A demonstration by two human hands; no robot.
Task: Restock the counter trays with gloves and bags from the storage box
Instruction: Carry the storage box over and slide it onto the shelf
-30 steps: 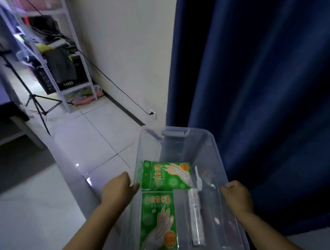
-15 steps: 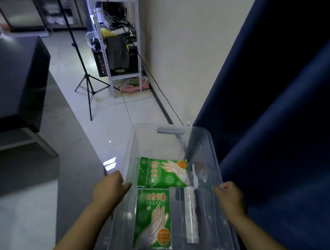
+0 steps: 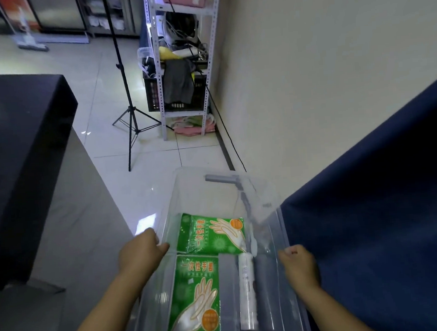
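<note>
I carry a clear plastic storage box (image 3: 172, 202) in front of me, above the floor. My left hand (image 3: 138, 253) grips its left rim and my right hand (image 3: 298, 265) grips its right rim. Inside lie two green packs of disposable gloves, one at the far end (image 3: 212, 234) and one nearer me (image 3: 195, 296). A white roll of bags (image 3: 247, 290) lies along the right side of the packs. No counter trays are in view.
A dark blue curtain (image 3: 382, 192) hangs close on my right. A black counter (image 3: 16, 143) stands to the left. Ahead are a tripod (image 3: 129, 112) and a metal shelf rack (image 3: 182, 64) against the cream wall, with a black cable (image 3: 225, 133) along the skirting.
The view has swung left, away from the curtain and toward the room; the counter, tripod and shelf now show more fully. Both hands keep the same hold on the box.
</note>
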